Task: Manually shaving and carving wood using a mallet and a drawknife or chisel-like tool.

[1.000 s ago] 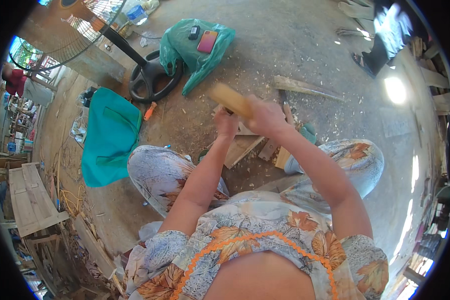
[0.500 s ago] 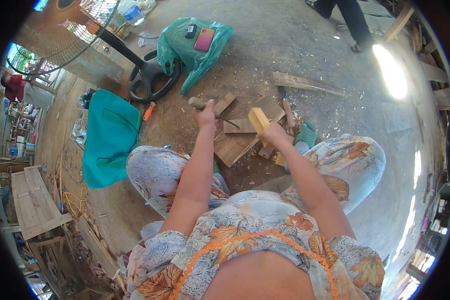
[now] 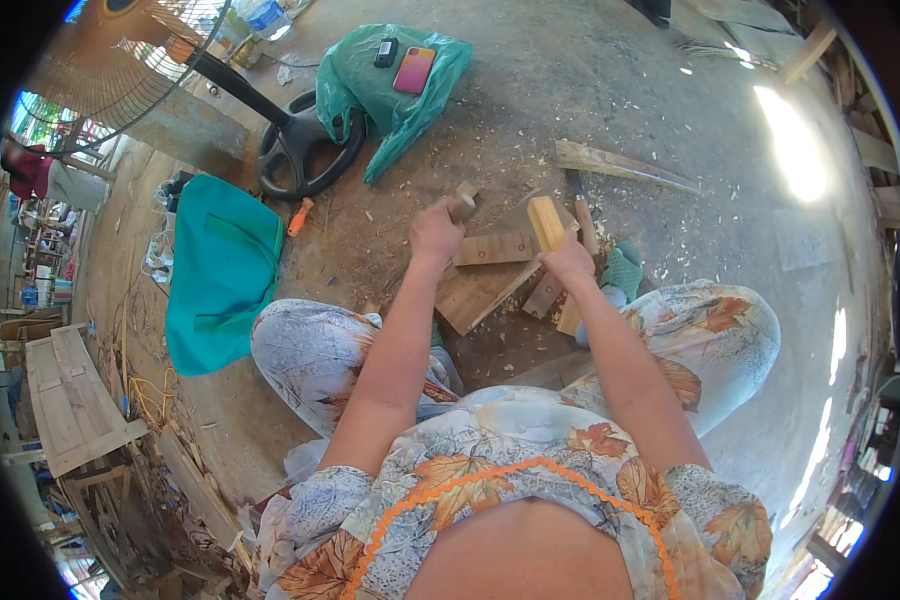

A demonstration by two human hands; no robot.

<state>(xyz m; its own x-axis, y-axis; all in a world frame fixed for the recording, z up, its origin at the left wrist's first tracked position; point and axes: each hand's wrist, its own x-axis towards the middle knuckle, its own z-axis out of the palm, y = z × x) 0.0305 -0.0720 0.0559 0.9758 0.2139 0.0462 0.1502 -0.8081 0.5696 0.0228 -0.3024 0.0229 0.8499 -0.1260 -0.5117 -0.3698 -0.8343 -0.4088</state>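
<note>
My left hand [image 3: 437, 236] is closed round the wooden handle of a chisel [image 3: 461, 206]; its shaft is hidden behind the hand now. In my right hand [image 3: 570, 264] is a pale yellow wooden block [image 3: 546, 222], gripped at its lower end and raised over the work. Between my feet a small wood block [image 3: 492, 249] with dark round marks lies on a wider brown board [image 3: 475, 296]. A short wood piece with holes [image 3: 543, 297] is below my right hand. Another wooden-handled tool [image 3: 587, 226] rests beside the board, near my green slipper [image 3: 623, 268].
A tapered wood strip [image 3: 620, 164] lies beyond the board among shavings. At the left are a teal bag [image 3: 225, 275], an orange-handled tool [image 3: 300, 217] and a fan's round black base [image 3: 288, 165]. A green plastic bag [image 3: 410, 105] carries a phone [image 3: 414, 70] and a small black device [image 3: 386, 52].
The chisel has turned: its handle end now points toward the right and its shaft no longer shows. My right hand has shifted slightly right with the wooden block. The walking person has mostly left the view.
</note>
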